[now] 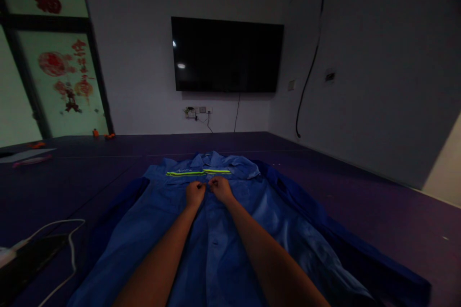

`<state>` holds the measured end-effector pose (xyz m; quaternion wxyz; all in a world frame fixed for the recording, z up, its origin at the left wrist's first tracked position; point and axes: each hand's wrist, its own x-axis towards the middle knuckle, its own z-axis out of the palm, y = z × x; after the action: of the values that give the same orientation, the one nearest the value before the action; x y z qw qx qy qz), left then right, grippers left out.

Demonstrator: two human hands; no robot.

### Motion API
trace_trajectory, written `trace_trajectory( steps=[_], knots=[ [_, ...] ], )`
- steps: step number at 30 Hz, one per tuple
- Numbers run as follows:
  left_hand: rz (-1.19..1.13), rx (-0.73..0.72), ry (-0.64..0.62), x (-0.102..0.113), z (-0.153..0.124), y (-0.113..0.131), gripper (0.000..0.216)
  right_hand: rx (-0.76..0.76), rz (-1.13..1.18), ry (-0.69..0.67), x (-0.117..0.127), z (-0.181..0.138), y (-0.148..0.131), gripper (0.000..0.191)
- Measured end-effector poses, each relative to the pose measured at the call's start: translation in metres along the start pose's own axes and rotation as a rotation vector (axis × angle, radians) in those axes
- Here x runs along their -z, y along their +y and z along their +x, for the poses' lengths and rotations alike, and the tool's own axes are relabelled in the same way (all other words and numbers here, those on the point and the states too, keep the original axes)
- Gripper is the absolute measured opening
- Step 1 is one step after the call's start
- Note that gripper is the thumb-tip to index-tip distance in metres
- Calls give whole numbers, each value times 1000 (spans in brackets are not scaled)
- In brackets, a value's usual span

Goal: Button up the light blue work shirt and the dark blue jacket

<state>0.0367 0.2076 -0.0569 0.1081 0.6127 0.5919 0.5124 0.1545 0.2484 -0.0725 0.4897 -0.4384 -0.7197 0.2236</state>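
Note:
A blue work shirt [230, 230] with yellow reflective stripes [198, 172] lies spread flat, front up, on a dark purple surface [360, 211]. Its collar points away from me. Both my arms reach out over it. My left hand [195, 194] and my right hand [221, 188] sit side by side at the chest, just below the stripes. Each has its fingers curled in a pinch on the shirt's front placket, the two hands almost touching.
A white cable [68, 244] and a dark flat object [29, 261] lie at the near left. Papers [25, 155] rest at the far left. A black TV [226, 55] hangs on the wall ahead, above sockets [196, 111]. A glass door [61, 81] stands left.

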Motion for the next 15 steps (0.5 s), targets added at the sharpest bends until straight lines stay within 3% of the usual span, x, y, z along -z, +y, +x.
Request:
trace_trajectory(
  steps=[9, 15],
  knots=[
    [1, 18, -4, 1, 1, 2, 22, 104, -121, -29, 9, 0, -12, 10],
    [-17, 26, -8, 1, 1, 3, 22, 70, -135, -41, 8, -1, -10, 12]
  ],
)
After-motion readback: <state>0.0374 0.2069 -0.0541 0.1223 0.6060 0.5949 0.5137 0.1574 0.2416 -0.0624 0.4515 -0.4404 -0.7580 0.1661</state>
